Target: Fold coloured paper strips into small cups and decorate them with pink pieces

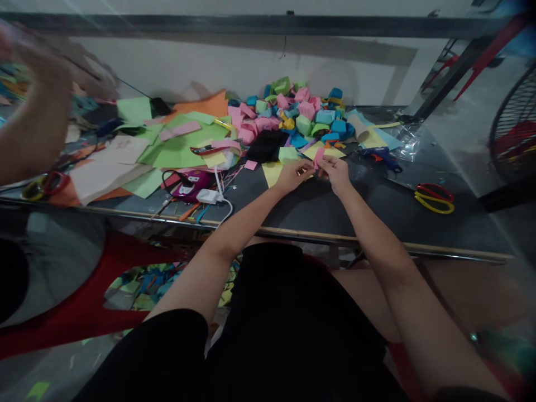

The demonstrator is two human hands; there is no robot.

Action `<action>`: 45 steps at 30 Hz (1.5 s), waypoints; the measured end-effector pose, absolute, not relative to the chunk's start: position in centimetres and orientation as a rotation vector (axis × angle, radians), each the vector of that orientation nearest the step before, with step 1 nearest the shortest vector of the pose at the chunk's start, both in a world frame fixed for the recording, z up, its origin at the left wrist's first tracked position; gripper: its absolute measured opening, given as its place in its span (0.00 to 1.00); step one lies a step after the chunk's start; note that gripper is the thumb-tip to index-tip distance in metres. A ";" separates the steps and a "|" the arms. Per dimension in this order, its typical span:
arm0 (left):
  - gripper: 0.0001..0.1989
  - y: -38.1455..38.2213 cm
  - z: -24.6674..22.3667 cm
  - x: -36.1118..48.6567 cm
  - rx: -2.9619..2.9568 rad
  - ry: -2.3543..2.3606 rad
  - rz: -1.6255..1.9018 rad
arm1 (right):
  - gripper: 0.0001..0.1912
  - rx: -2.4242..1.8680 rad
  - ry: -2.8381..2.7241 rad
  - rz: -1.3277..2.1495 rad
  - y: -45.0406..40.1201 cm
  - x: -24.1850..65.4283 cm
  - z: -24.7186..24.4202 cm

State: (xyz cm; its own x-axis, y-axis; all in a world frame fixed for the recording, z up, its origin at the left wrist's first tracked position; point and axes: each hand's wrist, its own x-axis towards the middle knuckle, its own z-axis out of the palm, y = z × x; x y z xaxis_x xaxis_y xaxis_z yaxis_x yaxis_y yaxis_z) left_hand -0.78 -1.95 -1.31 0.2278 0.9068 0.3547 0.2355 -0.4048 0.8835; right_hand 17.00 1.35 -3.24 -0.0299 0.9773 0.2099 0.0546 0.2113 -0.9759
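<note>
Over the dark tabletop, a small pink foam-like piece [319, 156] is held up between my two hands. My right hand [336, 173] pinches it from the right with thumb and fingertips. From the left, my left hand [294, 175] has its fingers curled, their tips closed at the piece's lower left edge. A yellow sheet [271, 174] lies partly beneath my left hand. Just beyond are a pale green pad [287, 154] and a black phone-like slab [266, 146]. Behind these rises a heap of small folded pink, blue and green pieces [307, 110].
A blue glue gun [382, 158] and red-and-yellow scissors [434, 198] lie to the right. Coloured sheets [184, 139] and a purple power strip [192, 186] with cables occupy the left. Another person's arm [37, 111] reaches in there. A fan [515, 123] stands far right.
</note>
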 end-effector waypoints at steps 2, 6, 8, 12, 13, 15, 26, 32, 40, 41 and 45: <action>0.03 -1.7 -1.5 -0.8 1.811 1.100 1.251 | 0.30 -1.079 -1.353 1.027 1.4 16.8 -3.4; 0.05 -1.7 -1.3 -0.7 1.848 1.172 1.337 | 0.29 -1.085 -1.329 1.018 1.5 16.2 -3.6; 0.06 -1.8 -1.1 -0.6 1.860 1.170 1.378 | 0.28 -1.092 -1.285 1.015 1.4 15.8 -3.5; 0.12 -1.7 -1.3 -0.3 1.793 1.021 1.400 | 0.24 -1.099 -1.231 0.989 1.2 15.1 -3.5; 0.14 -1.6 -1.5 -0.2 1.747 0.988 1.403 | 0.23 -1.100 -1.231 0.990 1.1 15.0 -3.5; 0.16 -1.1 -2.0 -0.1 1.654 0.973 1.408 | 0.21 -1.099 -1.225 1.005 1.1 14.8 -3.6; 0.06 -1.3 -1.5 -0.2 1.637 1.046 1.243 | 0.23 -1.068 -1.205 1.082 1.2 15.0 -4.4; 0.14 -1.4 -1.4 -0.2 1.776 1.182 1.197 | 0.23 -1.067 -1.171 1.098 1.1 14.8 -4.3; 0.14 -0.8 -2.1 -0.6 2.004 1.258 1.170 | 0.24 -1.043 -1.058 1.160 0.6 14.6 -3.7; 0.15 -0.7 -2.3 -0.8 2.061 1.264 1.167 | 0.24 -1.030 -1.047 1.170 0.6 14.5 -3.6; 0.18 -0.2 -3.0 -1.4 2.204 1.249 1.159 | 0.21 -1.014 -1.006 1.200 0.6 14.4 -3.5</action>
State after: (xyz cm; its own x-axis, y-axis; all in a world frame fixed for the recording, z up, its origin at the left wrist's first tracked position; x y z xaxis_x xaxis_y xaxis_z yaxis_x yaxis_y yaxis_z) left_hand -1.36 -0.21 -2.96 0.2752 0.8322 0.4813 0.5423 -0.5478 0.6371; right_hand 14.36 0.59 -3.48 0.0907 0.9937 0.0651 -0.2368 0.0851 -0.9678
